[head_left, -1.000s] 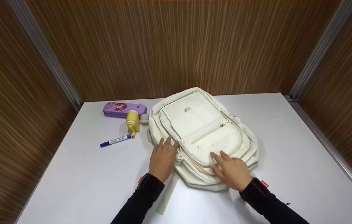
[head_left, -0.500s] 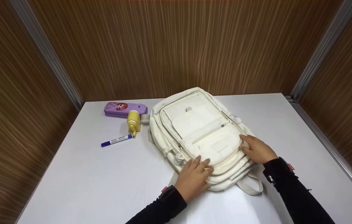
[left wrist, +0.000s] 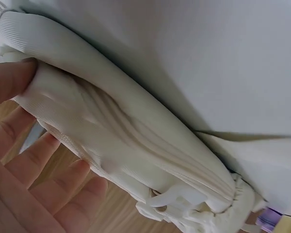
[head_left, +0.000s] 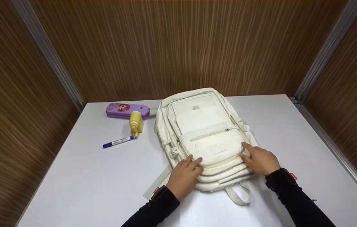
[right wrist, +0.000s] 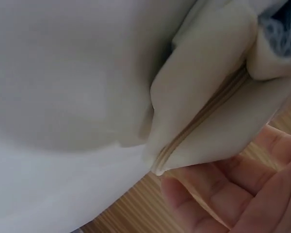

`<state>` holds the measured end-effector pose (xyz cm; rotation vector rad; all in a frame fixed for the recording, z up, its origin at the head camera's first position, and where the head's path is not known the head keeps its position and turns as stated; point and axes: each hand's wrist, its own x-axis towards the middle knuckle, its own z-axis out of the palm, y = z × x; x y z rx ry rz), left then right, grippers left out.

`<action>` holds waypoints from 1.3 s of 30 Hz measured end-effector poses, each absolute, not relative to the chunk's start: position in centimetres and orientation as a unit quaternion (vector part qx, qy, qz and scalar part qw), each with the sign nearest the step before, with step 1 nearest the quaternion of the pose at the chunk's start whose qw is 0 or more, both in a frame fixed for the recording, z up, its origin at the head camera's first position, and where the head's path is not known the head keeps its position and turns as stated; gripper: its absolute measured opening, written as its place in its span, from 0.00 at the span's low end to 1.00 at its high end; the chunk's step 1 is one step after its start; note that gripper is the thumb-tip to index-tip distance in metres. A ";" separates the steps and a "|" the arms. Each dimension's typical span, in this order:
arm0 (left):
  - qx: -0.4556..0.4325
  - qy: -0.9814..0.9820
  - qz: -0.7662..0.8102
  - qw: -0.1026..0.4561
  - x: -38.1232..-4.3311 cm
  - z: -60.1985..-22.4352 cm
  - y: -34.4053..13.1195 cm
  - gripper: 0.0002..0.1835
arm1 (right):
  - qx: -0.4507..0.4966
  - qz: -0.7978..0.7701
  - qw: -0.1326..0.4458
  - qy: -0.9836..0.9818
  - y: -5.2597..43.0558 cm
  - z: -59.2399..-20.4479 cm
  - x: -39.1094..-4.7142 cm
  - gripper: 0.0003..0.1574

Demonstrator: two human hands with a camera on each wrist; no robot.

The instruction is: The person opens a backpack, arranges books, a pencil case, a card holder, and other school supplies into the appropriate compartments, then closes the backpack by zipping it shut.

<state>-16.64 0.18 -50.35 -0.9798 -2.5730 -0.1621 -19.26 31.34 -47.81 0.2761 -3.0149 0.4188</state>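
Observation:
A cream backpack [head_left: 208, 123] lies front side up on the white table, its zipped front pocket facing up and its lower end towards me. My left hand [head_left: 184, 178] rests at its lower left corner with fingers spread. In the left wrist view the thumb [left wrist: 14, 80] lies against the bag's side, and the other fingers reach over the front edge. My right hand [head_left: 261, 159] touches the lower right edge, fingertips on the front. The right wrist view shows its fingers [right wrist: 223, 191] along the bag's edge, beside a zipper [right wrist: 203, 116].
A purple pencil case [head_left: 128, 111] lies at the back left. In front of it is a yellow bottle [head_left: 135, 121] with a nozzle, and a blue-capped marker [head_left: 118, 141] lies nearby. Straps [head_left: 239, 195] stick out below the bag. Wood-patterned panels [head_left: 178, 47] enclose the white table [head_left: 87, 183].
Both hands moved right to the bag's lower corners, then the backpack turned clockwise, its top swinging right and its lower end left. The things at the left stayed put.

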 end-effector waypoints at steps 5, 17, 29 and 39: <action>-0.324 -0.923 -0.068 0.196 -17.2 -50.4 -1.2 0.16 | 0.089 0.108 0.065 -0.988 29.9 -47.8 -18.3 0.34; -0.274 -0.942 -0.076 0.177 -18.3 -50.6 -4.3 0.25 | 0.121 0.083 0.099 -0.984 26.7 -48.2 -16.6 0.33; -0.295 -0.933 -0.108 0.175 -18.9 -50.7 -5.4 0.25 | 0.129 0.096 0.126 -0.979 26.8 -48.2 -16.6 0.29; -0.304 -0.916 -0.204 0.162 -21.3 -49.1 -8.2 0.23 | 0.136 0.129 0.169 -0.968 27.3 -48.5 -17.0 0.23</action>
